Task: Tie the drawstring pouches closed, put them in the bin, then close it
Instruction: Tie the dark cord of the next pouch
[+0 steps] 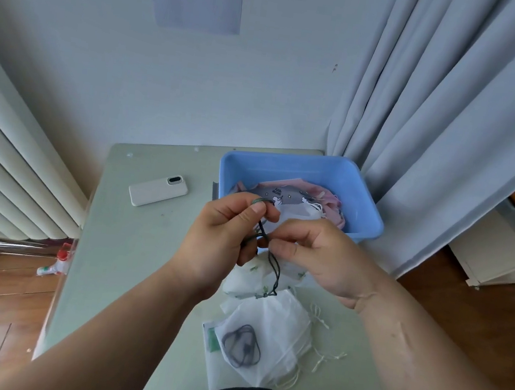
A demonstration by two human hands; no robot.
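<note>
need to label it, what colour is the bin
The bin is light blue; head view.

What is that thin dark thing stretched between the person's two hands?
In the head view, a dark drawstring cord runs between the left hand and the right hand; both pinch it. It hangs down to a white leaf-print pouch below.

pouch partly hidden, poster text unreadable

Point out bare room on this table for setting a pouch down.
Bare tabletop lies left of the left hand, from the phone to the near edge; a narrow strip runs behind the phone, left of the blue bin. The near right is crowded with white mesh pouches.
</note>
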